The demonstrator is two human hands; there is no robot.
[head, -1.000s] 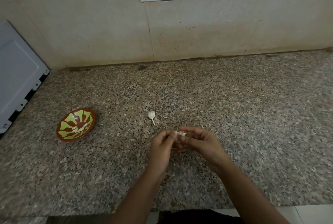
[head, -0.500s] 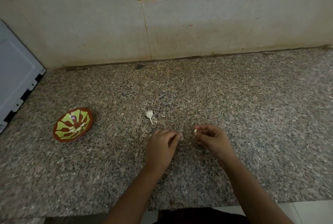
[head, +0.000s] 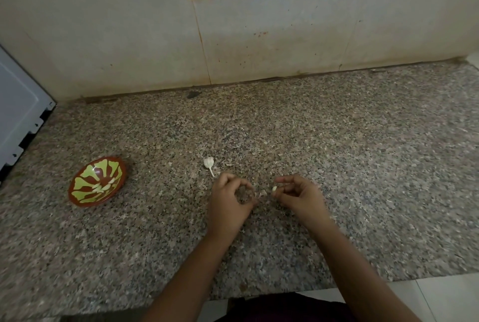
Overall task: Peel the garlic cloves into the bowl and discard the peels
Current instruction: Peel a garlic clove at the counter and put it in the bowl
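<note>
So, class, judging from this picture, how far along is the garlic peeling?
Done: several peeled cloves lie in the bowl. In hand: the right hand pinches a bare clove, the left hand pinches what looks like its peel. Left: drop that clove in the bowl, peel the garlic piece lying on the counter, discard the peels.

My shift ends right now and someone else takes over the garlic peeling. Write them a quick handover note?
Left hand: pinches what looks like a scrap of peel, low over the counter.
Right hand: pinches a pale clove, apparently peeled.
Bowl: far left on the counter, a few peeled cloves inside.
Stemmed garlic piece: on the counter beyond the left hand.
Done: some cloves peeled into the bowl.
Left: drop the held clove in the bowl, peel the stemmed piece if it holds any clove, discard the peels.
</note>
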